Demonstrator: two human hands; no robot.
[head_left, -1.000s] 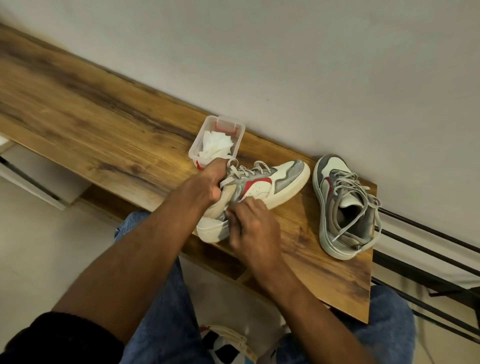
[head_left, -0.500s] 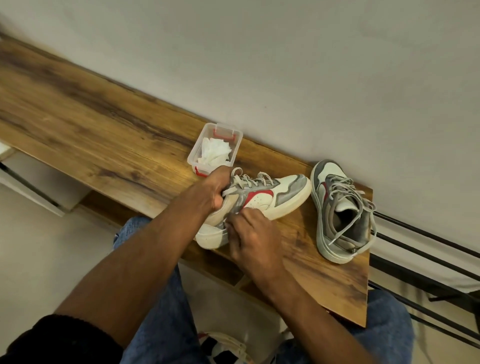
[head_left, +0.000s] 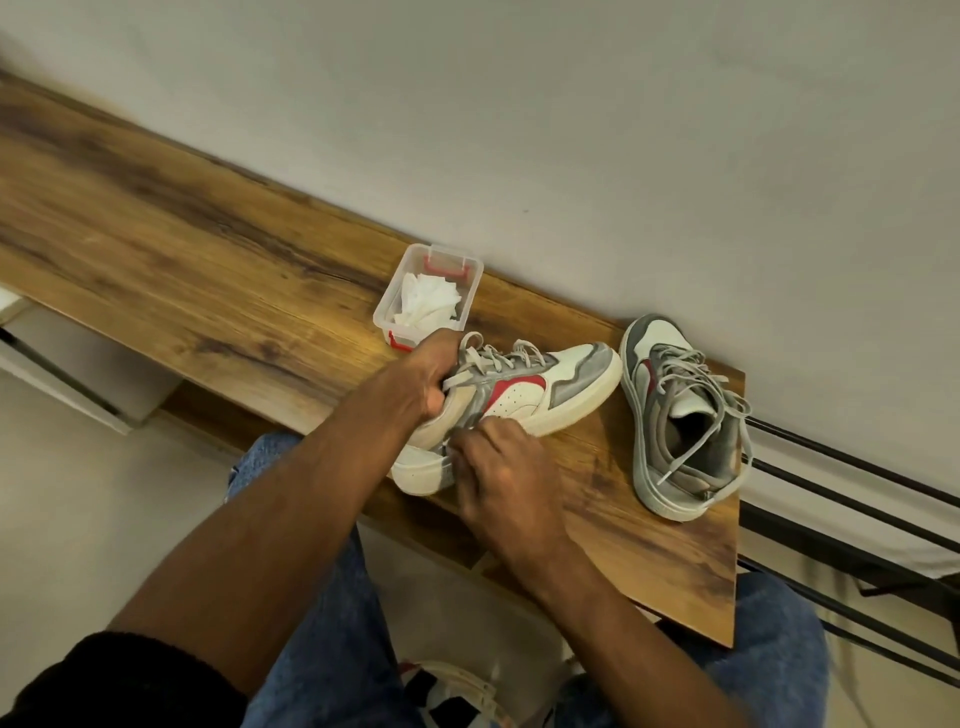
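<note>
Left hand (head_left: 422, 382) grips the shoe (head_left: 530, 389) at the collar, with the heel end at the table's (head_left: 208, 260) front edge. Right hand (head_left: 501, 470) has fingers curled against the shoe's side. I can't tell what they pinch. Second shoe (head_left: 685, 421) lies nearby on the right.

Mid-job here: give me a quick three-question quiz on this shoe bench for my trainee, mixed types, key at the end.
1. True or false: the left hand and the right hand are both on the held sneaker.
2. Multiple choice: the clear box holds A) white tissues, B) spare laces, C) a brush.
3. Fill in: in the head view, the second sneaker lies on the wooden table to the held sneaker's ___.
Key: 1 true; 2 A; 3 right.
</note>
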